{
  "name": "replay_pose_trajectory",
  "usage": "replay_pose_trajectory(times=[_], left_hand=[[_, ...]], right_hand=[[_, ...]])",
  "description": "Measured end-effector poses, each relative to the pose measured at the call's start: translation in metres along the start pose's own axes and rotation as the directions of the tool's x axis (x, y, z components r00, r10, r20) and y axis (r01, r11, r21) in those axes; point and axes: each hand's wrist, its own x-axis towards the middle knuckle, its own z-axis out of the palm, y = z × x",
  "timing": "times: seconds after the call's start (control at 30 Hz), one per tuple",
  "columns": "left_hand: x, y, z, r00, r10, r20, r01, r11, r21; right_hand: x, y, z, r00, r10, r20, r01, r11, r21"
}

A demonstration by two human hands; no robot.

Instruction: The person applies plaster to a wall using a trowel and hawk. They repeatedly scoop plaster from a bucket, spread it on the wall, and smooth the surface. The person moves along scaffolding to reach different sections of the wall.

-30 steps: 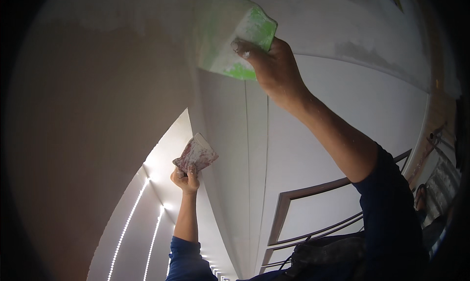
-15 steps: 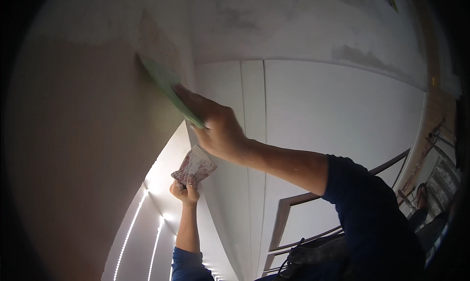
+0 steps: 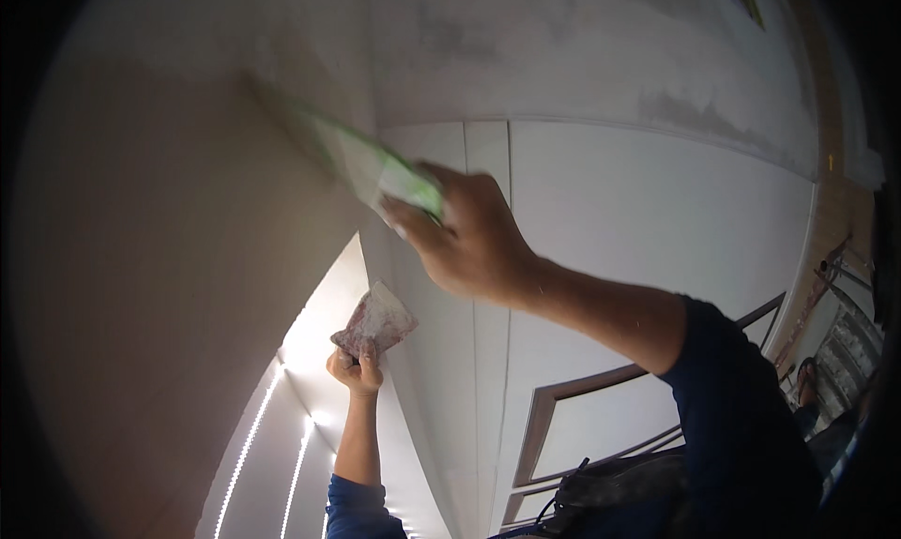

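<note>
My right hand point(image 3: 460, 225) grips a wide green-edged putty spreader point(image 3: 394, 178), thumb on its face. The blade slants up and left to the beige plastered surface point(image 3: 169, 192), blurred there, so contact is unclear. Lower down, my left hand point(image 3: 357, 370) holds a small flat plate or scraper point(image 3: 375, 318), smeared with white and reddish filler, its fingers wrapped at the lower edge.
A mottled grey surface point(image 3: 563, 51) spans the top. White panels point(image 3: 638, 220), a dark-framed opening point(image 3: 544, 417) and lit LED strips point(image 3: 253, 436) lie beyond. At far right, a sandalled foot point(image 3: 807, 379) stands by a dirty step point(image 3: 845, 351).
The green spreader has swung down and left from the upper middle. Since half a second ago my right hand has shifted slightly right and turned, showing more blade face. My left hand is nearly still.
</note>
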Motion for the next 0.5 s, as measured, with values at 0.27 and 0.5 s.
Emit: replay_pose_trajectory(times=[0.27,0.5], left_hand=[[0.094,0.036,-0.071,0.983,-0.057,0.176,0.073,0.993,-0.088],[0.131,0.070,-0.212,0.949,-0.148,0.279,0.179,0.980,-0.089]], right_hand=[[0.161,-0.059,0.047,0.979,0.077,-0.187,-0.110,0.978,-0.175],[0.108,-0.139,0.094,0.920,0.375,-0.114,-0.387,0.915,-0.115]])
